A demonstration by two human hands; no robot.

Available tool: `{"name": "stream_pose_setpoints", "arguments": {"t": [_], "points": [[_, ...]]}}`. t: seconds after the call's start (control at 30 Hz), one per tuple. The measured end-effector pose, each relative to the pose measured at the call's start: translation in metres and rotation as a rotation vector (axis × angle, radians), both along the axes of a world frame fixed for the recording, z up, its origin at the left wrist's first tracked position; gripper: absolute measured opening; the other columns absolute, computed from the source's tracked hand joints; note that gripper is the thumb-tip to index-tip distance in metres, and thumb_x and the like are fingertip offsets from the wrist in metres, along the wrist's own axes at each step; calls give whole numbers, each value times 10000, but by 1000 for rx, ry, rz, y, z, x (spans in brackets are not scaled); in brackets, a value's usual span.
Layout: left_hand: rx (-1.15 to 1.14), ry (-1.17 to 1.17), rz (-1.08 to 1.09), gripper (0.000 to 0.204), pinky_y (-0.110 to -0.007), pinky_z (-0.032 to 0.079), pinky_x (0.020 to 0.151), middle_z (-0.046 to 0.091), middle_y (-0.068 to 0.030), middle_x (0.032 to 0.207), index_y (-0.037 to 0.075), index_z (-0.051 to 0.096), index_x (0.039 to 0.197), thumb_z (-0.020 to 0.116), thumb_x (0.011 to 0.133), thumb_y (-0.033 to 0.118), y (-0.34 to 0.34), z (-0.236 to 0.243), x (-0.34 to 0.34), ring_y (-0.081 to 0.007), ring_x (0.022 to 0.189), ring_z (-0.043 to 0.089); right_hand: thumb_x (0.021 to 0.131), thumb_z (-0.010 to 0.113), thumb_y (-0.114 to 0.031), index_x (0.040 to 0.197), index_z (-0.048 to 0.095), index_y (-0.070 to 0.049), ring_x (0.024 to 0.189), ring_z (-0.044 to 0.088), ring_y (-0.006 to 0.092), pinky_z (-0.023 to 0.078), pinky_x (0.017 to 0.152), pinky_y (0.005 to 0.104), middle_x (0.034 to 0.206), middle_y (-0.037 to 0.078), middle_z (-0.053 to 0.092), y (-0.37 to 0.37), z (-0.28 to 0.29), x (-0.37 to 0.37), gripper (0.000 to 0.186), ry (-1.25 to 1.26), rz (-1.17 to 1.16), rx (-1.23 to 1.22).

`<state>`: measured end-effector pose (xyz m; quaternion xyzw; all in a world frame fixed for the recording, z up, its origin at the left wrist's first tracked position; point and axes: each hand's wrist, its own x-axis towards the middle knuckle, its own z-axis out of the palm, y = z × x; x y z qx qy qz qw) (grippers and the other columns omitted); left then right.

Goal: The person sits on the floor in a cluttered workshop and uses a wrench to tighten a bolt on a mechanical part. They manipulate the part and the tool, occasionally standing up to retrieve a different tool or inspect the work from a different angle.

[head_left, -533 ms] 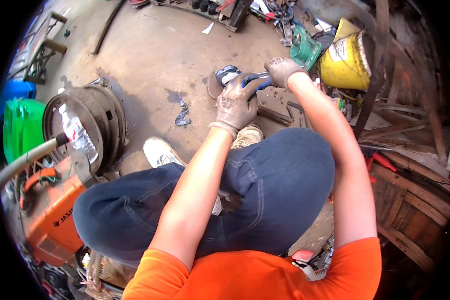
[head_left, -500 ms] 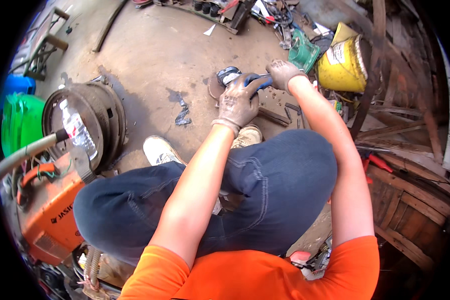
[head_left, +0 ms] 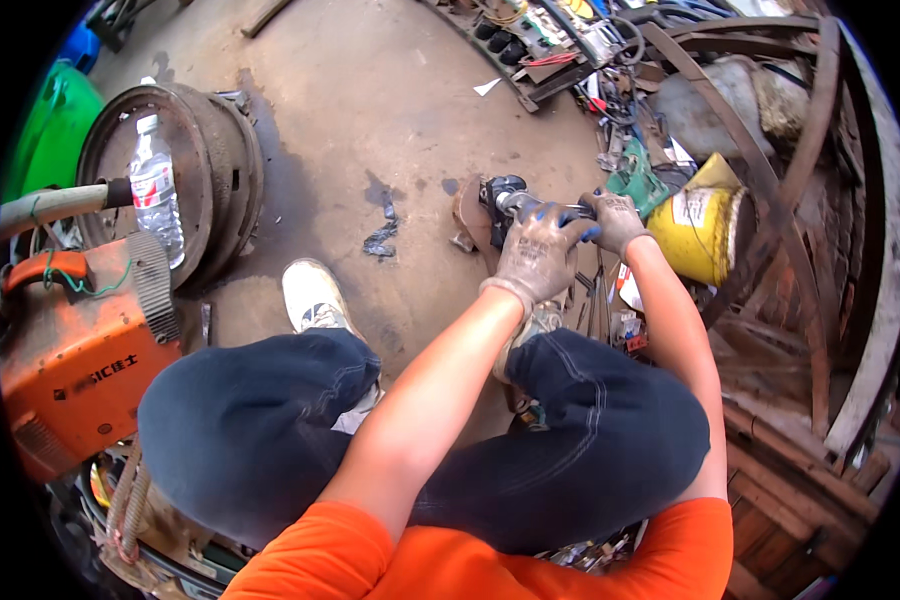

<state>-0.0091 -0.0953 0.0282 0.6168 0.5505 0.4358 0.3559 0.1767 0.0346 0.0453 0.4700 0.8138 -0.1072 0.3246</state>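
Stained concrete floor fills the workshop, with clutter around its edges. At nine o'clock sits an orange box-shaped welding machine, and just above it a rusty round steel wheel rim lies flat with a clear plastic water bottle resting in it. A worn white shoe plants on the floor near the centre, beside knees in dark blue jeans. At one o'clock from the centre, both gloved hands close on a small dark angle grinder with a brownish disc at its left end, held low over the floor. The left hand is clenched around the grinder's body from above; the right hand grips its rear end. Farther right, at two to three o'clock, a tipped yellow plastic can lies among curved rusty metal strips and scrap. The forearms are bare, so sparks or a kicking disc could burn or cut them, and loose wires and scrap close by could snag the disc.
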Motion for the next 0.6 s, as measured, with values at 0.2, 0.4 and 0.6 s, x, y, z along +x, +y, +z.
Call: {"name": "stream_pose_setpoints", "arguments": {"t": [0.2,0.4,0.6], "points": [[48,-75,2,439,-524,386,1114,615,-90,1215,173,709,1148,660,745,5,-11,1,-1,-334,1239,537,818,681,-183,1071,678,-136,977,653,357,524,863,475,1082,136,631,59,-30,-1,257,311,329,12],[-89,-167,-19,436,-540,337,1146,596,-101,1273,157,695,1187,692,763,56,4,3,-5,-357,1293,508,741,749,-597,981,725,-158,1089,628,261,340,1102,530,1038,76,666,100,-14,-28,501,143,529,75],[-198,-165,-114,446,-555,328,1144,598,-97,1300,164,680,1218,761,780,153,16,16,-12,-373,1318,495,722,773,-612,986,726,-120,1048,659,309,461,1001,496,1025,121,676,106,-4,-29,561,96,306,35]]}}
